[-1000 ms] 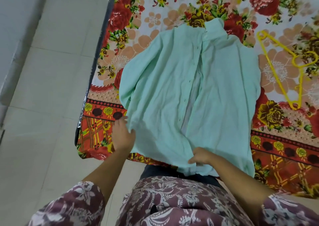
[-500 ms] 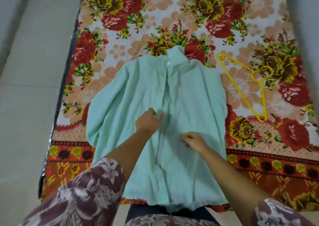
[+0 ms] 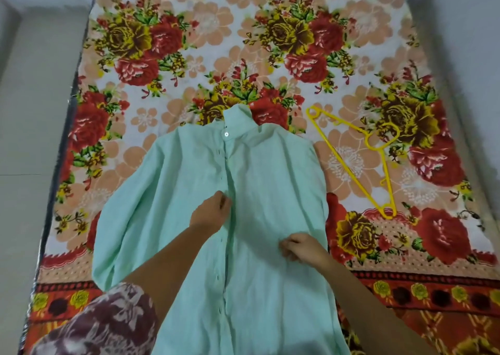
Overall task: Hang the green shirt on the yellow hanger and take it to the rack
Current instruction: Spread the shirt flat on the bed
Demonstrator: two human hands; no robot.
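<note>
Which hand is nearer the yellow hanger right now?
Right. The right hand pinches the green shirt near its hanger-side edge, below-left of the yellow hanger; the left hand is at the shirt's middle, farther away.

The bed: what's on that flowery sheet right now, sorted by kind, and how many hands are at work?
Green shirt: 1
Yellow hanger: 1
Hands: 2, the left hand and the right hand, both on the shirt
Total: 4
</note>
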